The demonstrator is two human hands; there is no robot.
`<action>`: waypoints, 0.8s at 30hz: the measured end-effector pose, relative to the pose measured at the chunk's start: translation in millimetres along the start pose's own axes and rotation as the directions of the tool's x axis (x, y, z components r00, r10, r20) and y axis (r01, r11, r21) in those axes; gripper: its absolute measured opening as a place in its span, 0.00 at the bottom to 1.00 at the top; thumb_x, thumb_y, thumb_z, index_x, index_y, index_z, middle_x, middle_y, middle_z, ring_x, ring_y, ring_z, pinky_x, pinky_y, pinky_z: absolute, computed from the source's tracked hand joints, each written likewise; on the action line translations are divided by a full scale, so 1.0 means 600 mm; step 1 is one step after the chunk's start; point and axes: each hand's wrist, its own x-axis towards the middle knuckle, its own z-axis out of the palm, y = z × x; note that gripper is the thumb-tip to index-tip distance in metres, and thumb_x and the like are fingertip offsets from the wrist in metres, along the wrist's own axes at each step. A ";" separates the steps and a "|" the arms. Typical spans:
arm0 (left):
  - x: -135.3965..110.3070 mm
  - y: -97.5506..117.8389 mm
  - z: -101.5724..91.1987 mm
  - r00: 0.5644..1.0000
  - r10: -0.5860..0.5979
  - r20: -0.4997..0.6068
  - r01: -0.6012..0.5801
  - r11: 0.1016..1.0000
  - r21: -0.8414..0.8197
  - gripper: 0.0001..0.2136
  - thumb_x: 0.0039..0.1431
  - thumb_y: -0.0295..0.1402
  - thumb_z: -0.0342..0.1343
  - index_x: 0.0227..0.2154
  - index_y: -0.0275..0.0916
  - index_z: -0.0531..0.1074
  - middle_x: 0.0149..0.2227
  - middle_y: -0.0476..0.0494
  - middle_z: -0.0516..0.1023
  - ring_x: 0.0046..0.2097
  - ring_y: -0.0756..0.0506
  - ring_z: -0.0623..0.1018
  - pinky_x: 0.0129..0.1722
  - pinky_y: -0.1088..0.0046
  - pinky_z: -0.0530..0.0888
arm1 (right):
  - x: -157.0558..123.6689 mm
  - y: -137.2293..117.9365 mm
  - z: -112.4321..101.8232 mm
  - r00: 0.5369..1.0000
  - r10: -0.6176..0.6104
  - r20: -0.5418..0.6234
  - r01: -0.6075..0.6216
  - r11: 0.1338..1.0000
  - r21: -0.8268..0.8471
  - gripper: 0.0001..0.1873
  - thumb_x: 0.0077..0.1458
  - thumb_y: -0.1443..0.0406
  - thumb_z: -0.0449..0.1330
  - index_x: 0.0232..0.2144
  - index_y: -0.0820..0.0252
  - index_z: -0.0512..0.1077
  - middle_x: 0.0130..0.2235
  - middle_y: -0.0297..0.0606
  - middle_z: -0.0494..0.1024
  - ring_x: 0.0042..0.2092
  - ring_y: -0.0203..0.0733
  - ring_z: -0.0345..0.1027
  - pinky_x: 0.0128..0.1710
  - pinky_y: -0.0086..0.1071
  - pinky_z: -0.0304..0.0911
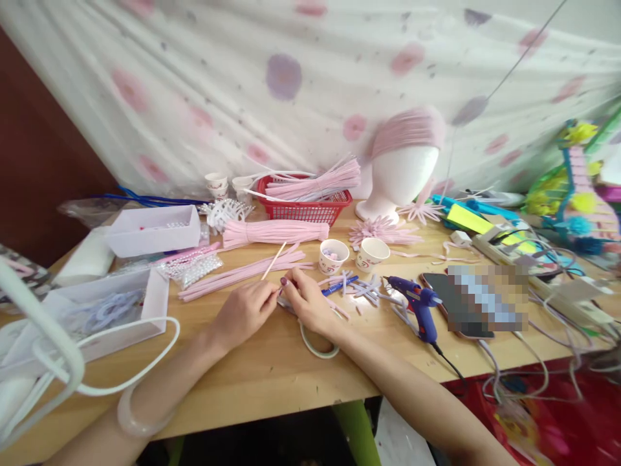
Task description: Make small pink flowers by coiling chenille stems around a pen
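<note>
My left hand [246,312] is closed near the middle of the table, with a thin pale stick [274,261] rising at a slant from its fingers. Right against it, my right hand [306,301] has its fingers pinched together; whatever lies between the fingertips is too small to make out. Below the right wrist, a pale ring-shaped band [317,351] rests partly hidden on the wood. Just beyond the hands lie loose pink pipe cleaners [237,276]. A paper cup with small pale pieces [334,257] stands beyond the right hand, and a blue pen [339,285] lies beside it.
A blue glue gun [417,304] and a phone [449,304] lie to the right, among cables and a power strip [557,304]. White boxes [152,230] stand left. Behind are a red basket [305,210] of pipe cleaners and a white foam head [405,171].
</note>
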 end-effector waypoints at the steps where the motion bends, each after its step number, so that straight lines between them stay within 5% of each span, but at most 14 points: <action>1: -0.001 -0.001 0.002 0.999 0.048 -0.021 -0.047 0.998 0.046 0.07 0.56 0.34 0.55 0.25 0.41 0.72 0.24 0.45 0.70 0.31 0.45 0.68 0.35 0.71 0.64 | 0.002 0.002 0.003 0.997 0.077 -0.006 -0.076 0.995 0.068 0.10 0.57 0.63 0.50 0.24 0.57 0.58 0.24 0.29 0.63 0.29 0.36 0.56 0.29 0.30 0.52; 5: 0.002 -0.004 0.009 0.993 0.114 -0.032 -0.110 0.989 0.098 0.07 0.57 0.34 0.54 0.25 0.41 0.73 0.24 0.44 0.68 0.32 0.43 0.68 0.35 0.71 0.63 | 0.010 0.013 0.008 0.955 0.286 0.077 -0.296 0.899 0.322 0.09 0.52 0.62 0.51 0.22 0.57 0.58 0.19 0.25 0.57 0.21 0.33 0.50 0.21 0.27 0.47; 8: 0.006 -0.001 0.010 0.999 0.036 -0.036 -0.034 0.999 0.040 0.07 0.61 0.34 0.50 0.30 0.40 0.72 0.25 0.47 0.70 0.30 0.46 0.69 0.34 0.72 0.64 | 0.014 0.012 0.003 0.959 0.256 0.124 -0.283 0.804 0.523 0.11 0.52 0.56 0.53 0.26 0.57 0.59 0.19 0.24 0.58 0.19 0.31 0.50 0.20 0.26 0.48; 11: 0.010 0.001 0.006 0.998 -0.061 0.023 0.064 0.985 -0.162 0.11 0.64 0.36 0.47 0.31 0.38 0.71 0.23 0.51 0.70 0.27 0.49 0.69 0.33 0.74 0.66 | 0.015 0.002 -0.010 0.956 0.185 0.226 -0.293 0.618 0.730 0.14 0.49 0.54 0.59 0.30 0.58 0.64 0.23 0.28 0.65 0.21 0.31 0.56 0.22 0.27 0.52; 16: 0.015 -0.002 -0.001 0.992 -0.086 0.090 0.111 0.937 -0.331 0.14 0.62 0.41 0.51 0.26 0.36 0.71 0.26 0.47 0.74 0.33 0.47 0.73 0.38 0.72 0.68 | 0.013 -0.011 -0.028 0.925 0.130 0.358 -0.368 0.547 0.752 0.14 0.44 0.60 0.68 0.30 0.61 0.71 0.25 0.30 0.68 0.23 0.29 0.58 0.23 0.25 0.53; 19: 0.013 -0.006 -0.002 0.998 -0.061 -0.001 0.059 0.964 -0.259 0.11 0.60 0.39 0.54 0.29 0.37 0.74 0.31 0.45 0.76 0.37 0.46 0.74 0.41 0.71 0.68 | 0.012 -0.009 -0.032 0.923 0.138 0.358 -0.376 0.511 0.773 0.13 0.43 0.61 0.69 0.31 0.61 0.74 0.26 0.32 0.70 0.24 0.29 0.60 0.22 0.24 0.54; 24: 0.008 -0.017 0.003 0.962 0.140 -0.236 -0.144 0.990 -0.002 0.07 0.61 0.34 0.54 0.32 0.39 0.76 0.33 0.44 0.75 0.39 0.45 0.73 0.41 0.69 0.68 | 0.015 0.001 -0.031 0.925 0.125 0.359 -0.371 0.505 0.779 0.11 0.46 0.64 0.68 0.33 0.61 0.76 0.24 0.30 0.70 0.24 0.29 0.62 0.22 0.23 0.58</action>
